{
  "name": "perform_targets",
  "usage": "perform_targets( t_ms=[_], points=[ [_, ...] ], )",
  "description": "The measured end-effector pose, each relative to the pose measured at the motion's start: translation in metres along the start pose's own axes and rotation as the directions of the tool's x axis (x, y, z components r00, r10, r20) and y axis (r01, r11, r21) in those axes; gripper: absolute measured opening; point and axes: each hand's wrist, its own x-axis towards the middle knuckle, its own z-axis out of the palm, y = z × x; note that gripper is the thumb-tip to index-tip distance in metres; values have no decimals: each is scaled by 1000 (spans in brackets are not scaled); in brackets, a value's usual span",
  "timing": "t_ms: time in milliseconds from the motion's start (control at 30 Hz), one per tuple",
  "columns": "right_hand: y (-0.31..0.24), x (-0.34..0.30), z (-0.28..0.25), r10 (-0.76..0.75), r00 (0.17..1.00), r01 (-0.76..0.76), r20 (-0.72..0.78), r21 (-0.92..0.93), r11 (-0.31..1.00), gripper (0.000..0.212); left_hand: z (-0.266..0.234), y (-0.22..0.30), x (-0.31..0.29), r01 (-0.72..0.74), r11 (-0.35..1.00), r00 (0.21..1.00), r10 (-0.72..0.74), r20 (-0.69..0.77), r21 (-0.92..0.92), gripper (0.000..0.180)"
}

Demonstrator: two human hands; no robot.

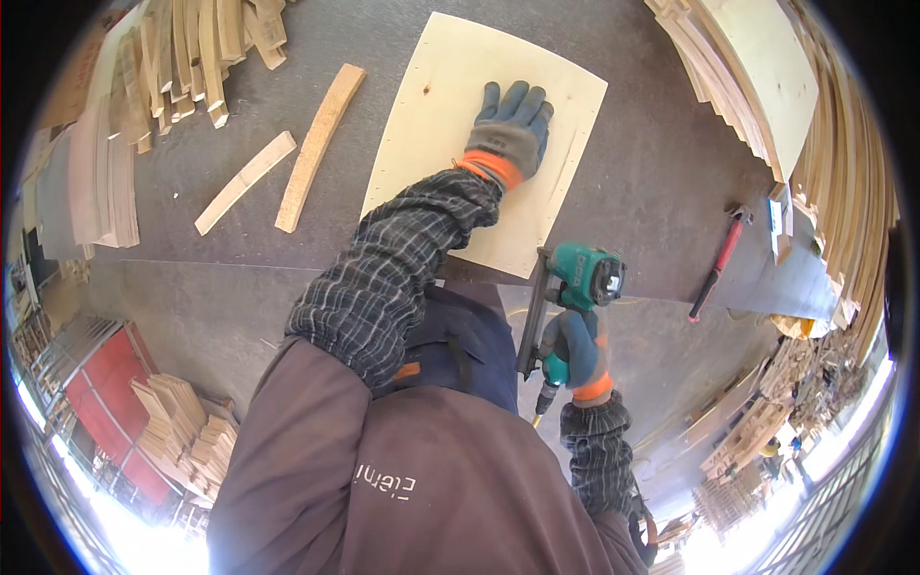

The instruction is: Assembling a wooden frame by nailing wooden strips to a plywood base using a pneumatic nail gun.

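A pale plywood panel [431,125] lies on the dark worktable in front of me, with small fastener marks along its edges. My left hand [513,129], in a grey and orange work glove, presses flat on the panel with its fingers stretched out. In my right hand [578,350], gloved the same way, is a green pneumatic nail gun [577,273], gripped by its handle. The gun's nose meets the panel's near right corner; whether it touches cannot be made out. A hose fitting hangs below the handle.
Two loose wooden strips [321,149] lie left of the panel, and stacked strips [196,48] stand beyond. A red-handled hammer [721,264] rests at the right. Stacked panels [767,77] fill the far right. The worktable's near edge [220,264] runs before my body.
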Motion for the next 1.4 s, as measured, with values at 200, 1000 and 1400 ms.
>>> perform_targets(
  t_ms=[200,1000,1400],
  points=[
    [1,-1,-46,-107,989,103,-97,-41,994,10,-7,-4,3,0,1000,1000,0,14,9,43],
    [-176,287,-7,-703,676,344,224,-939,31,78,-104,24,-253,838,-214,430,-306,849,-501,29],
    [-213,176,-52,-299,948,185,108,-952,243,47,-87,17,-246,674,-267,399,-652,644,-688,36]
  ],
)
